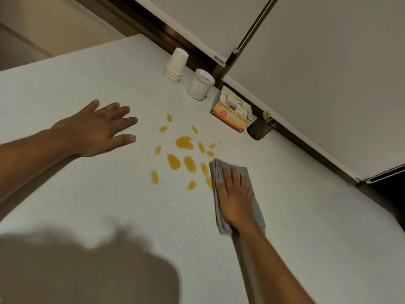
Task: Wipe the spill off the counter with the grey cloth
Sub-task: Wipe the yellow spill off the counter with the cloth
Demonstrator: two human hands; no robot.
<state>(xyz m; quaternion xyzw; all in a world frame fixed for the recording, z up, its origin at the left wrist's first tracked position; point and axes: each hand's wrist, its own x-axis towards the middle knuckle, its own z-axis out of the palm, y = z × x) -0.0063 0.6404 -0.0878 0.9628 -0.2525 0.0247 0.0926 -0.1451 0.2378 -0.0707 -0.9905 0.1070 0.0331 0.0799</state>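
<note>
An orange-yellow spill [184,142] lies in several separate blobs on the pale speckled counter [87,205]. A folded grey cloth [254,205] lies flat just right of the blobs, its left edge touching the nearest ones. My right hand [235,199] presses flat on top of the cloth with fingers spread. My left hand [98,128] hovers or rests palm down left of the spill, fingers apart, holding nothing.
Along the back wall stand a stack of white paper cups [176,65], a white canister [200,84], an open box of tea bags [232,113] and a black mesh holder [260,127]. A shadow [76,270] covers the counter's near left.
</note>
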